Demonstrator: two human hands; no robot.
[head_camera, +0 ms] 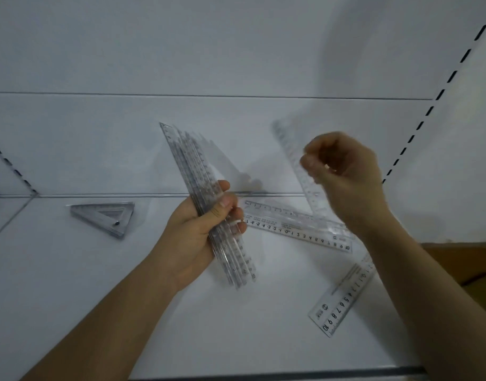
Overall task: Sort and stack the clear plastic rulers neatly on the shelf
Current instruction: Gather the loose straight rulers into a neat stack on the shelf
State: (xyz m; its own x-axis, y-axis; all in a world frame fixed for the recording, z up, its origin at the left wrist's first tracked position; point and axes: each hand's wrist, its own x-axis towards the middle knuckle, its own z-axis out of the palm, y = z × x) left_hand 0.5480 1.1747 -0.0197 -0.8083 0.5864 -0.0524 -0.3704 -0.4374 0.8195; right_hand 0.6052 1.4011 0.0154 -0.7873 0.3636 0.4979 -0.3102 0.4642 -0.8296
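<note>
Flat ruler on the shelf: upside-down scale, digits 1 to 5, then 0, then 1 to 10 towards its right end.
Front ruler near the right forearm: digits 1 to 10, small round logo; fine print unreadable.
Held rulers: markings blurred, unreadable.

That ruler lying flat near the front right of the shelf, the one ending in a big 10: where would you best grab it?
Take the flat ruler by its near end, the one marked 10, coming from the front of the shelf. It lies flat, so there is little edge to pinch along its length, but that end points toward the front edge and is clear of the other ruler lying farther back.
</note>
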